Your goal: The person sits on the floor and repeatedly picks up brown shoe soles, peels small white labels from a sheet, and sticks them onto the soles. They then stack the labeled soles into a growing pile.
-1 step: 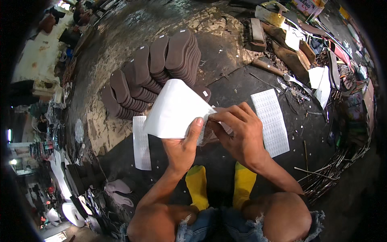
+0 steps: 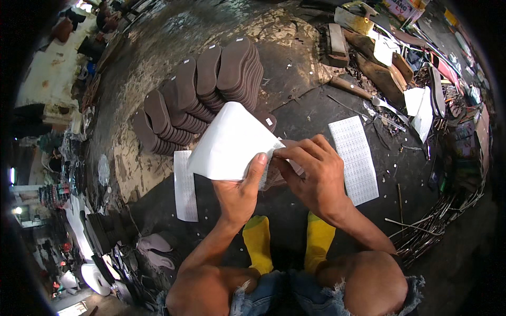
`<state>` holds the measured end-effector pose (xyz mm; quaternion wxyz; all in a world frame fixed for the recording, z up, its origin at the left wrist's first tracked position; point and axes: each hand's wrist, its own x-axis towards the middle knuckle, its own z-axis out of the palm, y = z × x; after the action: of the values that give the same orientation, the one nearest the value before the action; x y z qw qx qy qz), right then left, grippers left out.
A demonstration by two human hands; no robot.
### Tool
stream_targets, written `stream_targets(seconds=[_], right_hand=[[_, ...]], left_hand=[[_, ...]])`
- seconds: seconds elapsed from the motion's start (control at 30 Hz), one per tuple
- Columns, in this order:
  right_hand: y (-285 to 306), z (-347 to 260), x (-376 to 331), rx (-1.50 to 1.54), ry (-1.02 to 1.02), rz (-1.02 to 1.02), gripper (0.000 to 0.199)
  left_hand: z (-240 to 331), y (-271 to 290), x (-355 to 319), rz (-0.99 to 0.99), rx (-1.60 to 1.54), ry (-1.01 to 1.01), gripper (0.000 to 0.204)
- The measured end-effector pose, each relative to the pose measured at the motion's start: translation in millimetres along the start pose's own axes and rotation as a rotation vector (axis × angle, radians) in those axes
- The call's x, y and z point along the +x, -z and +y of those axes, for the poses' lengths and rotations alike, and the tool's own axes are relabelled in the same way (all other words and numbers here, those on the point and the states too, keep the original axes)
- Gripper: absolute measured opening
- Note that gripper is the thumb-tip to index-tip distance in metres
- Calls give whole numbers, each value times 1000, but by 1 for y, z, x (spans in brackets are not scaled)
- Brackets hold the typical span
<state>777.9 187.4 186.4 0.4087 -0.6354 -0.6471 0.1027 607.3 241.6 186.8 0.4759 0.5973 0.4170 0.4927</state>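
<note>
A curled white sticker sheet (image 2: 226,142), mostly blank side up, is in my left hand (image 2: 237,200), thumb on top and fingers beneath. At its right edge a narrow printed part shows. There my right hand (image 2: 319,171) pinches with thumb and forefinger; whether a single sticker sits between the fingertips is hidden. Behind the sheet stand several stacks of brown shoe soles (image 2: 234,66), some with a small white sticker on the top one. Another stickered sole (image 2: 265,121) pokes out beyond the sheet, and part of something brown shows under my hands.
A printed sheet (image 2: 356,163) lies flat on the dark floor to the right, a narrower paper strip (image 2: 185,192) to the left. Farther right are a wooden-handled tool (image 2: 350,87), wood blocks and scraps. Thin sticks (image 2: 435,229) are heaped at lower right. My yellow socks (image 2: 258,245) are below.
</note>
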Motion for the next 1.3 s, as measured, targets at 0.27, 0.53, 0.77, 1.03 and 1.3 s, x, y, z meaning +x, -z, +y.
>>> stream_targets(seconds=[0.27,0.53,0.77,1.03,1.3], right_hand=[[-4,9,0,22,-58,-69,33],[-15,7,0,75,53,95,46],[-31,4,-7,29,58,127,60],[-35,8,-8,100,17,126,53],[-27,17,-8,304,78,298,74]], left_hand=[[-13,8,4,-118,34,123,45],[-24,9,5,-40,-63,120,40],[-13,5,4,-16,81,43,28],[-11,9,3,-75,104,56,22],[-20,16,2,-11,66,97,25]])
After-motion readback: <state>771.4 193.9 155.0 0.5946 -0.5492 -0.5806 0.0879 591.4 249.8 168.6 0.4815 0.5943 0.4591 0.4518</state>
